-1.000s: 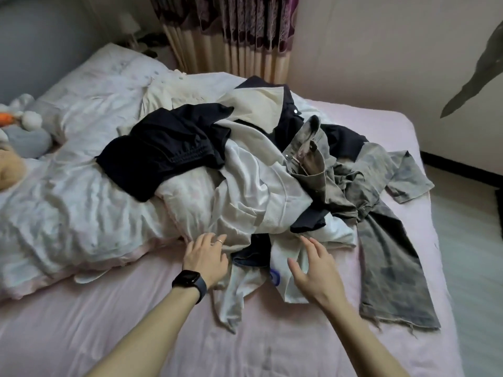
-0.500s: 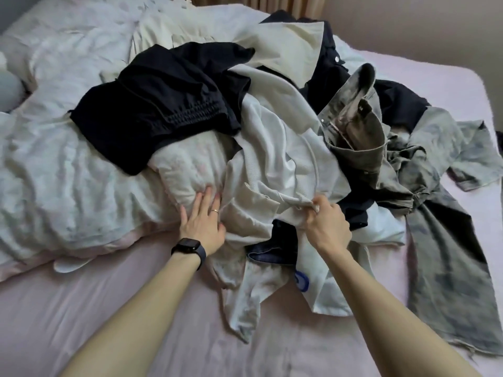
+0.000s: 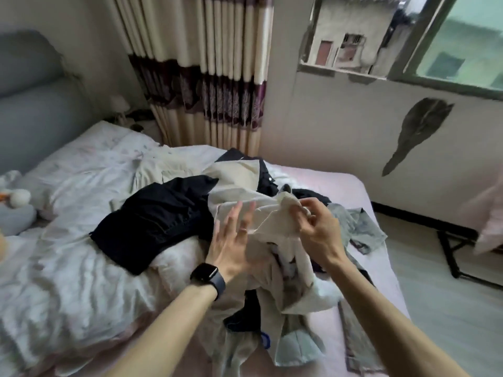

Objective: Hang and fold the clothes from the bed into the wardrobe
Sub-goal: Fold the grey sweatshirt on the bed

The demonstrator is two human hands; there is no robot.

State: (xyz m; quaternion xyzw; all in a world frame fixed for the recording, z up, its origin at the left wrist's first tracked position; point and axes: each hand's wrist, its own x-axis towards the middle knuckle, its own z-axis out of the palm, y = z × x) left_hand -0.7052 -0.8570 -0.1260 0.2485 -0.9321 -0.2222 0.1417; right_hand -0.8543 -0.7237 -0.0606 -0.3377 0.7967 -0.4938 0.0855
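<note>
Right hand pinching a fold of the cream-white cotton garment between thumb and curled fingers, holding it raised above the heap of mixed clothes. Left hand, black smartwatch at the wrist, fingers straight and spread, grasping nothing, close against the same cloth; contact blurred. Crumpled black garment just left; faded grey trousers right. All on the pink-sheeted bed, beside a rumpled white duvet

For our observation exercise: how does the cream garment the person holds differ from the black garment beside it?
The cream garment is pale, the black garment dark. The cream garment is held up, pinched by the right hand; the black garment lies untouched on the duvet. Both are crumpled and unfolded.
</note>
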